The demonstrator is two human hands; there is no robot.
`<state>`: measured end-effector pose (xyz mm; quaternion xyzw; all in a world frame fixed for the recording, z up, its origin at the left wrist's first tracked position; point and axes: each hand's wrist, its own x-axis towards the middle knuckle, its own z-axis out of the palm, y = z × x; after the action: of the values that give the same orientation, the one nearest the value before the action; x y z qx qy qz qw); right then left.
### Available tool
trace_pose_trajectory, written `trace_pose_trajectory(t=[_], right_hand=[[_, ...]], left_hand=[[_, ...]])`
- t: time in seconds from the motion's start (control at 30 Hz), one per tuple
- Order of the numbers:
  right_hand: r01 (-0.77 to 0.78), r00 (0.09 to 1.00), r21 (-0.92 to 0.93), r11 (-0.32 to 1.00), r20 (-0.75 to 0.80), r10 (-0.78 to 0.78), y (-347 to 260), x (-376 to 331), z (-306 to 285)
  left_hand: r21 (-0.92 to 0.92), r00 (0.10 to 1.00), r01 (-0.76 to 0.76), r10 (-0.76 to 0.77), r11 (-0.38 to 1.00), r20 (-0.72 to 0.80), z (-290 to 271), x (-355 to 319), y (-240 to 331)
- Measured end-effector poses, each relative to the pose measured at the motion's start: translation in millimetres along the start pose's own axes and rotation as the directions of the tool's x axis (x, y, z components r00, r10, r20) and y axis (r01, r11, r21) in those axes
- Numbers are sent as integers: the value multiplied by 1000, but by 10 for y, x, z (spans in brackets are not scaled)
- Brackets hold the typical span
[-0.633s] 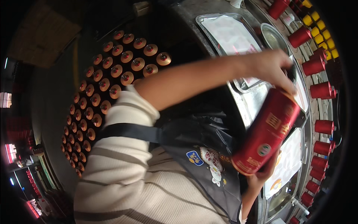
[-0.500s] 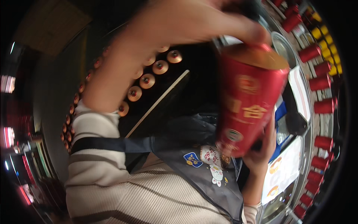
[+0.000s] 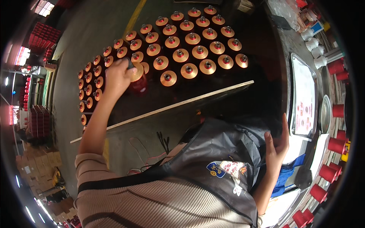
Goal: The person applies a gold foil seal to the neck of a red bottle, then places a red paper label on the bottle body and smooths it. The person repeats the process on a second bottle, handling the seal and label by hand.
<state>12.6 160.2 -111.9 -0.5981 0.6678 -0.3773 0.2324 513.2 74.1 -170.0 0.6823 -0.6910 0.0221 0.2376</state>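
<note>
My left hand [image 3: 118, 78] is closed round the neck of a red bottle [image 3: 137, 72] with a gold shoulder. The bottle stands at or just above a dark board [image 3: 201, 85] with a pale edge; I cannot tell whether its base touches. Rows of similar bottles [image 3: 189, 70] with gold shoulders and narrow necks stand upright around it. Over on the right, my right hand [image 3: 276, 148] holds nothing, thumb and fingers apart, beside the rim of a worktable and my dark apron [image 3: 228, 146].
The worktable [image 3: 285, 68] along the right carries a metal-rimmed tray [image 3: 304, 129] with a printed sheet. Blue cloth [image 3: 283, 178] lies near it. More red bottles [image 3: 336, 146] line the far right. Cardboard boxes [image 3: 38, 163] are stacked at the left.
The red bottle has gone from in front of me, between both hands, leftward to the rows on the board. My right hand has come off it. The view has turned toward the board.
</note>
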Motion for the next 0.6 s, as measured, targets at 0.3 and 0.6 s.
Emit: trace_pose_trajectory(t=[0.3, 0.6], right_hand=[[-41, 999, -37, 998, -17, 41, 254, -99, -180], [-149, 989, -8, 989, 7, 149, 208, -246, -107]], left_hand=[[-124, 986, 71, -51, 990, 160, 1467, -602, -385], [-236, 991, 29, 4, 971, 137, 1705, -743, -621]])
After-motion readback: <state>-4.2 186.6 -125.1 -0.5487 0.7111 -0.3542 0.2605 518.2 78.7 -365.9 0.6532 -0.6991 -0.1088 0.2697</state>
